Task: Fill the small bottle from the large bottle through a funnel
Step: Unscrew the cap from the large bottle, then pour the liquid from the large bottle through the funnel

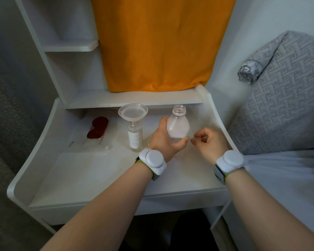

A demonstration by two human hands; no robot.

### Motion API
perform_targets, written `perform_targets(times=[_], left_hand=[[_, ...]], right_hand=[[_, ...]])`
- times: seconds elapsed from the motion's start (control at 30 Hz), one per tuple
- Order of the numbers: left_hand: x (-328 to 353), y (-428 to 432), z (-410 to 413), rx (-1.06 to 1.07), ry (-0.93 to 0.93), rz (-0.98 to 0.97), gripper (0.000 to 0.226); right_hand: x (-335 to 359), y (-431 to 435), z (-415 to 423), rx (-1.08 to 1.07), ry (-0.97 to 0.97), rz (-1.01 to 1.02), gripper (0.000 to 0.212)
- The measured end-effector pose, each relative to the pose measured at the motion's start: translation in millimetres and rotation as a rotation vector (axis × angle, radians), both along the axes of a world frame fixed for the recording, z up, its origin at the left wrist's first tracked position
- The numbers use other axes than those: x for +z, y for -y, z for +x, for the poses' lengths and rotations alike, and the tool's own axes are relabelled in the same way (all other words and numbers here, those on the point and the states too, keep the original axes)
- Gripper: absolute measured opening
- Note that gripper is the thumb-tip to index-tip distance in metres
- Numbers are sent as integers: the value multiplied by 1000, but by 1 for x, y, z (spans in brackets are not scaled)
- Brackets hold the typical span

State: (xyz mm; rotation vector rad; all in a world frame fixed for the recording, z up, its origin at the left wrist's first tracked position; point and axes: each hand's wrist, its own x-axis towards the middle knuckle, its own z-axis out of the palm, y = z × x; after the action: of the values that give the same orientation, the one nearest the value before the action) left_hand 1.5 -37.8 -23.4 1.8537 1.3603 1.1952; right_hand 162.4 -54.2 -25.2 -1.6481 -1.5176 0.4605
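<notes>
1. We see the person's left hand point(163, 140) wrapped around the lower body of the large bottle point(178, 124). It is a clear plastic bottle, held upright above the white worktop point(91, 171), with its uncapped neck at the top.
2. The right hand point(209, 144) hovers just right of that bottle without touching it. Its fingers are curled inward, and we cannot tell whether they enclose anything.
3. The small bottle point(135, 138) stands upright on the worktop, just left of the left hand. It is clear and has a white label.
4. A translucent funnel point(133, 111) sits in the small bottle's neck with its wide mouth facing up.
5. Further left on the worktop, a dark red object point(98, 126) lies well apart from both bottles. We cannot tell what it is.
6. Each wrist carries a round white device on a strap, one on the left point(153, 158) and one on the right point(231, 159).
7. At the far side, an orange cloth point(158, 42) hangs down to the worktop's raised back ledge, with a white shelf point(71, 46) to its left.
8. Grey quilted bedding point(283, 105) lies on the right, beside the worktop.
</notes>
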Motion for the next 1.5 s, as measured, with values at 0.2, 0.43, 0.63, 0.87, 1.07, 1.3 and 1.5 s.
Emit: perform_targets(times=[0.2, 0.43, 0.63, 0.87, 1.07, 1.3, 1.5], left_hand=[[2, 2, 0, -2, 3, -9, 71], [4, 5, 0, -11, 4, -16, 69], [5, 6, 0, -35, 25, -37, 70], [14, 10, 0, -31, 214, -136, 65], [36, 23, -2, -109, 356, -147, 62], [51, 45, -8, -135, 340, -131, 65], [59, 59, -35, -121, 214, -45, 84]], right_hand=[[-11, -3, -1, 8, 112, -81, 17], [-12, -2, -1, 28, 199, -137, 13], [-2, 6, -6, 64, 155, -20, 20], [14, 21, -11, 281, -146, -15, 41], [16, 21, -18, 503, -249, -10, 67], [22, 21, -28, 517, -359, 140, 64], [37, 24, -30, 515, -405, 183, 61]])
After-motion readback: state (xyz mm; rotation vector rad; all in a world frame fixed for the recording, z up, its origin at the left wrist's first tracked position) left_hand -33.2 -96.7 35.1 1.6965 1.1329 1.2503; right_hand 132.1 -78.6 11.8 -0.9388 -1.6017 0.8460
